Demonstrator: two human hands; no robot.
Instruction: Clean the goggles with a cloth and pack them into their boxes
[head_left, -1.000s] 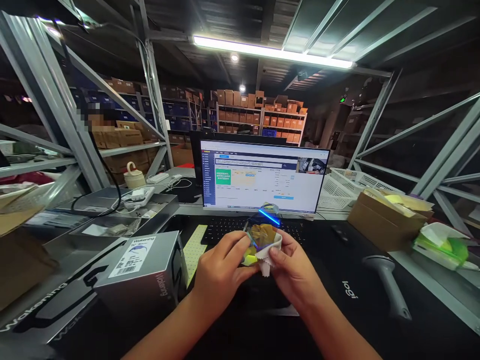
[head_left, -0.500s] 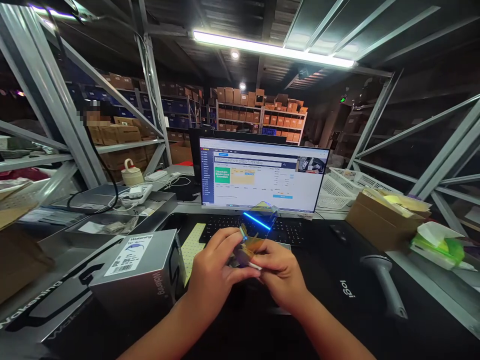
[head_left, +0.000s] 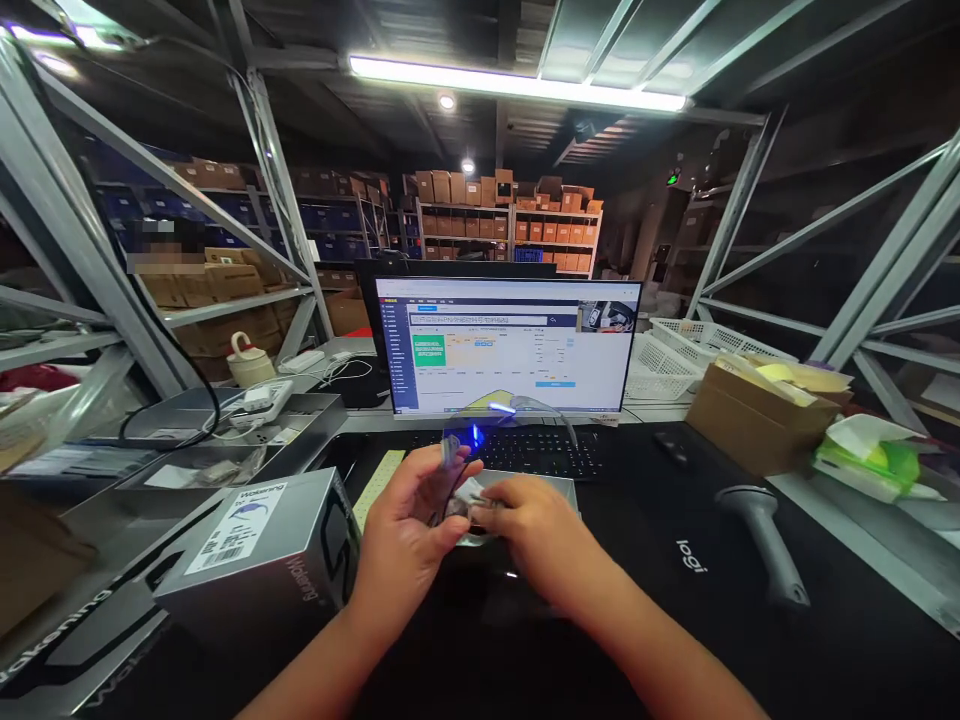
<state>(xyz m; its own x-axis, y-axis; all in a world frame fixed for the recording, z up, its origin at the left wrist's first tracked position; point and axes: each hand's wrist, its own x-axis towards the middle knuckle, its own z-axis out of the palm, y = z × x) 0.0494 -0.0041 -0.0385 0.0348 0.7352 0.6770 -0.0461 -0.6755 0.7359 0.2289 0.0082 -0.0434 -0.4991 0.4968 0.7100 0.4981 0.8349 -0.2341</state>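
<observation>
In front of the monitor, I hold a pair of glasses (head_left: 491, 407) with a see-through, faintly yellow lens that catches blue and white glints. My left hand (head_left: 405, 535) is closed around its left side, thumb toward the middle. My right hand (head_left: 534, 520) pinches a small pale part near the centre, close to the left thumb; the fingers hide most of it. A thin curved arm of the glasses stands out to the right over the keyboard (head_left: 540, 452). Beneath my hands shows part of a grey box lid or tray (head_left: 551, 487).
Left of my hands stands a silver Wakening box (head_left: 315, 515), with a larger flat box beside it. The monitor (head_left: 502, 350) is straight ahead. On the dark desk mat to the right lie a scanner (head_left: 765, 545) and a mouse (head_left: 670, 448), near a cardboard box (head_left: 750, 430) and tissues (head_left: 870, 465).
The glasses have been turned in my hands, so the lens now spreads toward the monitor. My right hand has shifted its pinch slightly, and the view has swung a little to the right.
</observation>
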